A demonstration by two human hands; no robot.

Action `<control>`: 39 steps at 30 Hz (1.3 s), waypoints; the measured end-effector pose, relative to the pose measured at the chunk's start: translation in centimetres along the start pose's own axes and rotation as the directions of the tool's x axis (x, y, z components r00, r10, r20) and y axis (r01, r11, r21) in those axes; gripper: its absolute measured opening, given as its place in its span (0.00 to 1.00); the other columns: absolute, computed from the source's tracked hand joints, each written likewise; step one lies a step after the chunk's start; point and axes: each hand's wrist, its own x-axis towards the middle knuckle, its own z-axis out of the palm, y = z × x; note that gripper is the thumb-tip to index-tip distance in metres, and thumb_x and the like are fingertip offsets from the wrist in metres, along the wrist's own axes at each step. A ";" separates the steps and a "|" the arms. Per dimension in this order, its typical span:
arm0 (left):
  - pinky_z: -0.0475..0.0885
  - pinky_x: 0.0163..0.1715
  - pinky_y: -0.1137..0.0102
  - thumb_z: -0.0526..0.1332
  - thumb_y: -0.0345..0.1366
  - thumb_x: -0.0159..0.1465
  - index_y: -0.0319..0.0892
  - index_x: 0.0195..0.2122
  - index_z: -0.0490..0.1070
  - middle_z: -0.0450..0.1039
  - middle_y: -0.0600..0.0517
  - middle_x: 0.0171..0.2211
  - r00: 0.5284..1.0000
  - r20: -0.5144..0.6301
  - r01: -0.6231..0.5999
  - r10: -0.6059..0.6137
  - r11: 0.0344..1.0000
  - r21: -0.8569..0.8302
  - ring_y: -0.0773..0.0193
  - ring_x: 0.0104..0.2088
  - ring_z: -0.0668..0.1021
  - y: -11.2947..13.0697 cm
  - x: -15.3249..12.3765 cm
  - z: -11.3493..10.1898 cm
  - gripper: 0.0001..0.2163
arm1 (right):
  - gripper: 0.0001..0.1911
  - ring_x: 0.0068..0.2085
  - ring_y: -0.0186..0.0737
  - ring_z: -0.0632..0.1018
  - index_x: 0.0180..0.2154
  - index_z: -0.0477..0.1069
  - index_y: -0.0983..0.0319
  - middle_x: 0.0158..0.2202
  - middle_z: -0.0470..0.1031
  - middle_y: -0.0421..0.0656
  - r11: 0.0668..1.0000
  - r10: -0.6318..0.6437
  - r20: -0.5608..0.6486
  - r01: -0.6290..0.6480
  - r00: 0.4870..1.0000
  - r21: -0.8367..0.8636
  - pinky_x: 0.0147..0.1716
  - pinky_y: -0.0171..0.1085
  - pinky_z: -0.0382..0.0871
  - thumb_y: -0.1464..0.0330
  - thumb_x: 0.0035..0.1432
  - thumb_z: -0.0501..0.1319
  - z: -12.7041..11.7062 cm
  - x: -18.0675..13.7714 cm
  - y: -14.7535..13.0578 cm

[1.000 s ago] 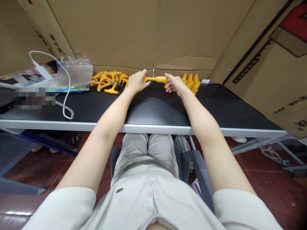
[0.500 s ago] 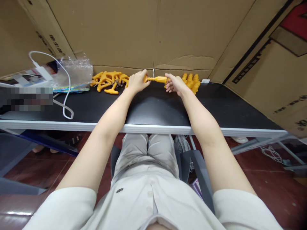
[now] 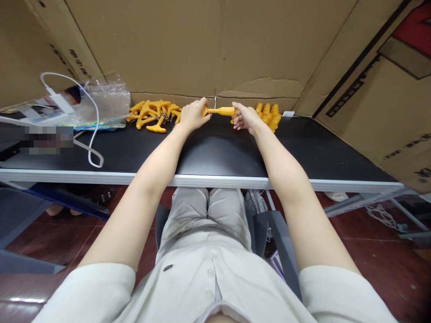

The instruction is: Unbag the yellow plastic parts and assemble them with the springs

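Note:
Above the dark tabletop, my left hand (image 3: 195, 114) is closed around the handle end of a yellow T-handled screw (image 3: 212, 111), whose threaded shaft points right. A yellow ribbed sleeve (image 3: 225, 111) sits in line on the shaft's right end. My right hand (image 3: 245, 119) pinches the sleeve's far end, its other fingers curled below. To the left of my left hand lies a pile of yellow T-handled screws (image 3: 156, 127) with small metal chains. Just beyond my right hand stand several yellow sleeves (image 3: 267, 115) in a cluster, partly hidden by that hand and wrist.
Cardboard panels (image 3: 215, 49) rise behind the table and at both sides. On the left are a clear plastic bag (image 3: 106, 101), a white cable (image 3: 97, 121) and a blurred-out patch. The table's metal front edge (image 3: 222, 181) runs beneath my forearms.

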 end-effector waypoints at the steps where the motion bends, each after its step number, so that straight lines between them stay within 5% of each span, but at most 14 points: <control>1: 0.74 0.65 0.52 0.62 0.43 0.73 0.48 0.72 0.73 0.81 0.40 0.63 1.000 0.002 -0.001 0.001 1.000 -0.002 0.40 0.64 0.81 0.0 0.0 0.0 0.26 | 0.25 0.20 0.33 0.73 0.32 0.72 0.59 0.19 0.69 0.38 1.000 -0.001 -0.005 0.001 1.000 0.001 0.20 0.29 0.65 0.50 0.79 0.63 0.0 0.0 0.0; 6: 0.74 0.65 0.51 0.63 0.42 0.72 0.49 0.73 0.71 0.82 0.41 0.61 1.000 0.001 -0.013 0.013 1.000 -0.026 0.38 0.64 0.81 0.0 -0.1 -0.1 0.28 | 0.22 0.22 0.37 0.75 0.34 0.73 0.58 0.19 0.71 0.38 1.000 0.014 -0.007 -0.014 1.000 0.028 0.24 0.32 0.71 0.51 0.78 0.65 0.0 -0.2 -0.1; 15: 0.77 0.63 0.55 0.63 0.41 0.78 0.43 0.70 0.71 0.81 0.43 0.65 0.999 0.025 -0.039 0.038 0.999 0.037 0.45 0.65 0.82 0.2 -0.6 -0.7 0.21 | 0.21 0.26 0.36 0.81 0.41 0.69 0.62 0.26 0.77 0.42 0.987 0.095 0.112 -0.108 0.989 0.116 0.29 0.31 0.76 0.56 0.86 0.54 -0.3 -0.9 -0.6; 22: 0.74 0.66 0.52 0.60 0.38 0.74 0.48 0.74 0.70 0.79 0.40 0.67 0.997 0.039 -0.062 0.063 0.998 -0.033 0.41 0.67 0.80 -0.7 0.0 0.3 0.27 | 0.13 0.31 0.40 0.82 0.43 0.73 0.60 0.30 0.78 0.43 0.967 0.096 0.105 -0.118 0.990 0.225 0.35 0.35 0.80 0.59 0.80 0.60 -0.3 0.0 0.0; 39: 0.74 0.67 0.50 0.60 0.39 0.73 0.49 0.75 0.70 0.79 0.40 0.67 0.998 0.017 -0.067 0.068 0.997 -0.039 0.40 0.66 0.80 -0.8 0.2 0.7 0.28 | 0.17 0.27 0.35 0.80 0.39 0.72 0.60 0.28 0.76 0.40 0.970 0.072 0.093 -0.092 0.993 0.224 0.34 0.32 0.78 0.57 0.82 0.59 -0.2 0.2 0.0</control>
